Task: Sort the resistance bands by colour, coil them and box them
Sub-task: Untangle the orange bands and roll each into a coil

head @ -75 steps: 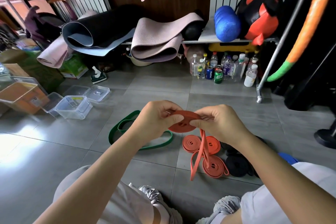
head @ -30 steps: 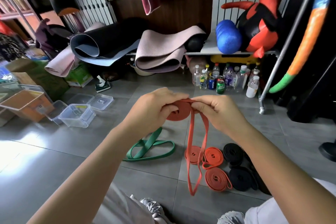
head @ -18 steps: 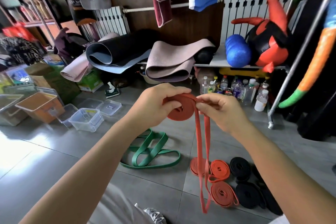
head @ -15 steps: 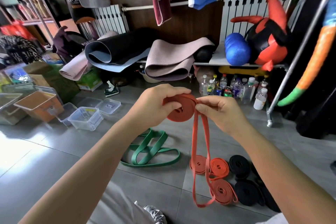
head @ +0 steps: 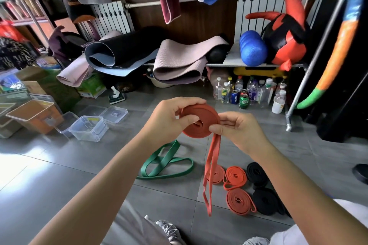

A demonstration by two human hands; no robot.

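An orange resistance band (head: pixel 201 119) is partly wound into a flat coil held in the air. My left hand (head: pixel 171 119) grips the coil from the left. My right hand (head: pixel 237 127) pinches its right edge, where the loose tail (head: pixel 209 175) hangs toward the floor. On the tiles below lie three coiled orange bands (head: pixel 237 201), coiled black bands (head: pixel 264 201) to their right, and an uncoiled green band (head: pixel 165 163) to the left.
Clear plastic boxes (head: pixel 89 128) and loose lids (head: pixel 115 113) sit at the left beside an orange bin (head: pixel 33 115). Rolled mats (head: pixel 175 61), bottles and cans (head: pixel 249 93) line the back. A metal rack leg (head: pixel 288 123) stands at the right. My knees and a shoe fill the bottom edge.
The coil has grown as more band was wound on, and the hanging tail is shorter. The camera has tilted up, showing more of the hanging clothes.
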